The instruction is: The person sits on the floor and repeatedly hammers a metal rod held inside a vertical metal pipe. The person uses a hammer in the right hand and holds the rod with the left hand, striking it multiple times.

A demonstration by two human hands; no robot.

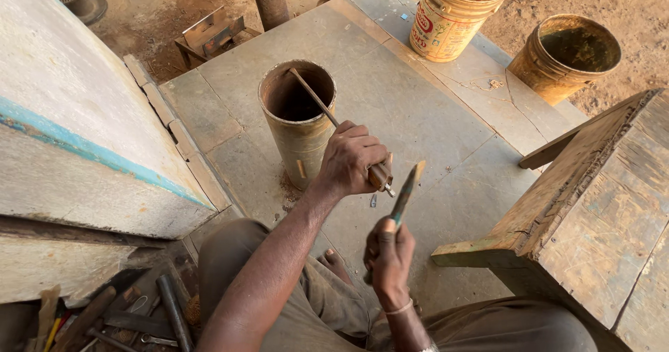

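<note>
My left hand (350, 160) is closed around the wooden handle of a thin metal rod (313, 95). The rod slants up and left, and its far end reaches into the open top of a rusty upright metal cylinder (300, 132) on the stone slab floor. Closer to me, my right hand (389, 254) grips a flat, file-like metal tool (407, 190). Its blade points up, and its tip is just right of the rod's handle. My bare foot (334, 258) shows between my knees.
Two worn yellow buckets (456, 14) (568, 56) stand at the far right edge of the slab. A rough wooden bench (592, 205) is close on my right. A painted wall (77, 129) runs along the left, with loose hand tools (150, 314) at its foot. A metal post (270, 0) rises behind the cylinder.
</note>
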